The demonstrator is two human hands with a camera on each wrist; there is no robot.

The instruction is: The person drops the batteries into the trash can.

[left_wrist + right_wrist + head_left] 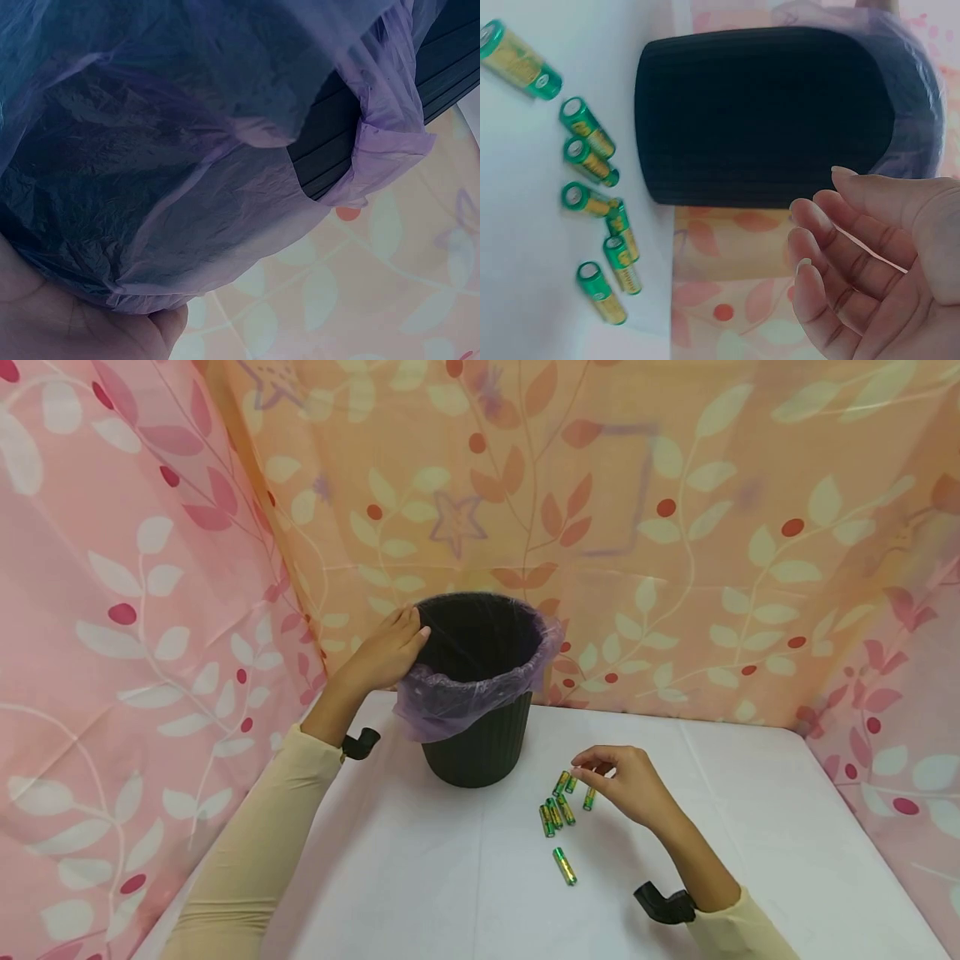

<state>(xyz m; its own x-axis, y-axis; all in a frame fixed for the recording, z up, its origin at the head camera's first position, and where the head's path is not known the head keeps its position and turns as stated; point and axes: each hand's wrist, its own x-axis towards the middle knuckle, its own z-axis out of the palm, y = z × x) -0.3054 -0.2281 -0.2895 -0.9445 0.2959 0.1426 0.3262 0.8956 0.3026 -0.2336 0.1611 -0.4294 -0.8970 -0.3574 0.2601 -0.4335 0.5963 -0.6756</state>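
Note:
A dark ribbed waste bin [480, 756] stands upright, lined with a translucent purple bag [450, 702] folded over its rim. My left hand [386, 653] grips the bin's left rim through the bag; the left wrist view shows the palm [67, 322] against the liner, most fingers hidden. To the right of the bin, several green and gold batteries lie on the table, one battery [565, 867] closer to me than the group. Over the far end of that group is my right hand [628, 783]. Its fingers [825, 281] are loosely bent, and nothing shows between them and the thumb.
A white cloth covers the table [420, 877]. Patterned leaf-print curtains [675, 568] stand behind it and along both sides. A black curved mount [666, 903] sits on the right wrist, and a similar mount [362, 743] on the left.

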